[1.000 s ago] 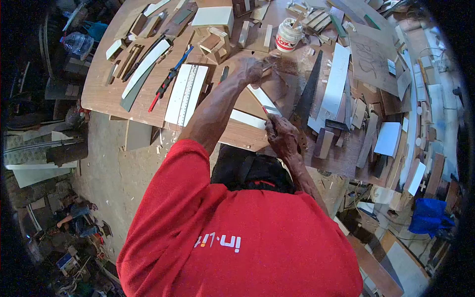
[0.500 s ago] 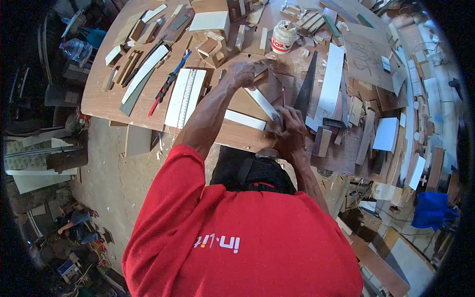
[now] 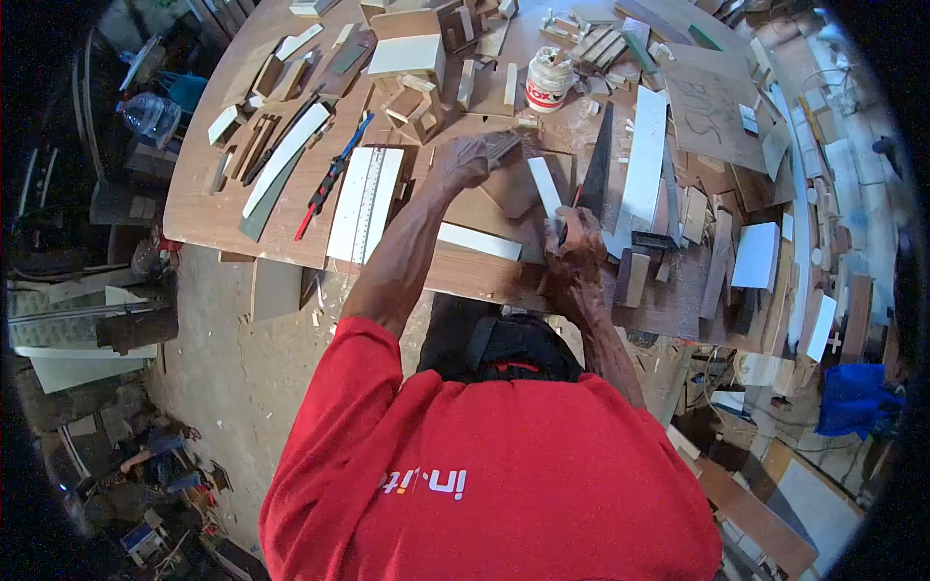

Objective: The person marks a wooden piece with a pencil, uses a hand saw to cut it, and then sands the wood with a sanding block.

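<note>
My left hand (image 3: 463, 163) is closed around a short grey-brown piece (image 3: 503, 149), whose exact kind I cannot make out. My right hand (image 3: 575, 242) grips the lower end of a narrow white strip (image 3: 544, 184), which slants up and left. A thin red pencil (image 3: 578, 196) also sticks up from that hand. Beneath both hands lies a brown board (image 3: 513, 189) on the worktable. Close to the table's front edge, another white strip (image 3: 480, 240) lies flat. A steel ruler (image 3: 369, 198) rests on a white panel left of my left forearm.
A white glue tub (image 3: 548, 82) stands beyond my hands. A dark tapered saw blade (image 3: 597, 165) and a long white board (image 3: 643, 160) lie to the right. Wooden offcuts cover the right side. A red-and-blue bar tool (image 3: 334, 174) lies left. Someone's arm (image 3: 140, 459) shows at lower left.
The white strip has swung to the right with my right hand, away from my left hand. My left hand has shifted slightly left, keeping the grey-brown piece.
</note>
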The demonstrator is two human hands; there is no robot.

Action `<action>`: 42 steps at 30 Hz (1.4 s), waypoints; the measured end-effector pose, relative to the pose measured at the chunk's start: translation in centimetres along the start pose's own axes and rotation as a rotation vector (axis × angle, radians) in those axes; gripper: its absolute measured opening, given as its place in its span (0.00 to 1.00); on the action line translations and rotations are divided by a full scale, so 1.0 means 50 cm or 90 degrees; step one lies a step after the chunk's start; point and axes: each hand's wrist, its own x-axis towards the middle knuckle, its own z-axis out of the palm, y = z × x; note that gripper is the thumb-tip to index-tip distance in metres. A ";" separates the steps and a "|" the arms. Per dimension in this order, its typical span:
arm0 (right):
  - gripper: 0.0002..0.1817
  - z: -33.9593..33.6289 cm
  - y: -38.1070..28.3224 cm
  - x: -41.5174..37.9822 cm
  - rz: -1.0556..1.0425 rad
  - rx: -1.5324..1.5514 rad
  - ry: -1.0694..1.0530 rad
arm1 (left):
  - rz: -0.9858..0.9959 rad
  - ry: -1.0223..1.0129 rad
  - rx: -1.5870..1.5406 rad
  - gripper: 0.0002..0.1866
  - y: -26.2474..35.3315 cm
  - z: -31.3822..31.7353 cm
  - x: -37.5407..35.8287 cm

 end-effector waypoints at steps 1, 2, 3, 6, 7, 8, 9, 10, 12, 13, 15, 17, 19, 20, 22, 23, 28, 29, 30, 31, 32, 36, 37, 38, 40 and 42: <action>0.18 -0.003 -0.001 -0.001 0.010 0.004 0.003 | 0.005 0.000 0.003 0.19 0.004 -0.001 -0.009; 0.18 -0.007 -0.002 -0.005 0.014 0.003 0.008 | 0.010 0.020 -0.003 0.18 0.008 -0.003 -0.019; 0.18 -0.025 -0.026 0.001 0.008 0.017 -0.012 | 0.015 0.041 -0.009 0.17 0.011 -0.001 -0.026; 0.16 0.012 -0.011 -0.008 0.026 0.014 -0.011 | -0.013 0.029 -0.005 0.17 0.034 0.001 -0.045; 0.16 0.023 -0.008 -0.008 0.044 -0.004 0.004 | -0.044 0.020 0.004 0.18 0.044 -0.002 -0.052; 0.16 0.029 -0.003 -0.009 0.032 -0.020 0.005 | -0.038 0.020 0.007 0.18 0.052 -0.008 -0.059; 0.16 0.029 -0.003 -0.007 0.036 -0.020 0.009 | -0.053 0.013 0.012 0.19 0.055 -0.010 -0.066; 0.16 0.029 -0.003 -0.006 0.037 -0.008 0.021 | -0.068 0.004 0.017 0.20 0.057 -0.011 -0.073; 0.16 0.030 0.006 -0.006 0.040 0.004 0.030 | -0.060 0.013 0.008 0.20 0.054 -0.007 -0.081; 0.16 0.029 0.017 -0.005 0.052 -0.004 0.059 | -0.057 0.025 -0.002 0.20 0.051 -0.005 -0.085; 0.16 0.020 0.024 0.000 0.064 -0.009 0.085 | -0.059 0.032 -0.010 0.20 0.044 -0.006 -0.093; 0.16 -0.005 0.025 0.008 0.086 0.028 0.057 | -0.056 0.039 -0.020 0.19 0.045 -0.010 -0.097; 0.16 -0.010 0.028 0.008 0.085 0.028 0.055 | -0.099 0.030 -0.051 0.20 0.043 -0.014 -0.099; 0.16 -0.010 0.030 0.007 0.074 0.032 0.064 | -0.099 0.029 -0.050 0.20 0.040 -0.011 -0.102; 0.16 -0.011 0.035 0.005 0.065 0.036 0.073 | -0.091 0.101 -0.071 0.21 0.039 -0.003 -0.115; 0.16 -0.009 0.039 0.004 0.052 0.040 0.079 | -0.090 0.100 -0.071 0.21 0.040 0.002 -0.120; 0.16 -0.013 0.039 0.006 0.060 0.065 0.049 | -0.027 0.155 -0.022 0.23 0.055 0.012 -0.147; 0.16 -0.008 0.041 0.005 0.054 0.061 0.054 | -0.031 0.155 -0.022 0.23 0.054 0.017 -0.151; 0.16 -0.008 0.038 0.007 0.047 0.057 0.060 | -0.062 0.162 -0.044 0.22 0.062 0.015 -0.154; 0.16 -0.008 0.035 0.008 0.044 0.056 0.058 | -0.093 0.170 -0.066 0.22 0.067 0.014 -0.155; 0.16 -0.009 0.032 0.008 0.058 0.064 0.045 | -0.095 0.172 -0.068 0.22 0.064 0.014 -0.155; 0.17 -0.011 0.033 0.010 0.028 0.069 0.028 | -0.082 0.156 -0.105 0.22 0.040 0.015 -0.146; 0.17 -0.011 0.034 0.009 0.024 0.069 0.024 | -0.084 0.136 -0.104 0.24 0.032 0.016 -0.144; 0.17 -0.011 0.033 0.006 0.028 0.058 0.013 | -0.090 0.137 -0.106 0.24 0.019 0.020 -0.138; 0.16 -0.013 0.022 0.001 0.026 0.049 -0.002 | 0.001 0.175 -0.126 0.24 -0.002 0.023 -0.133; 0.15 -0.018 0.009 -0.003 -0.001 0.096 0.006 | -0.009 0.270 -0.117 0.21 0.004 0.019 -0.150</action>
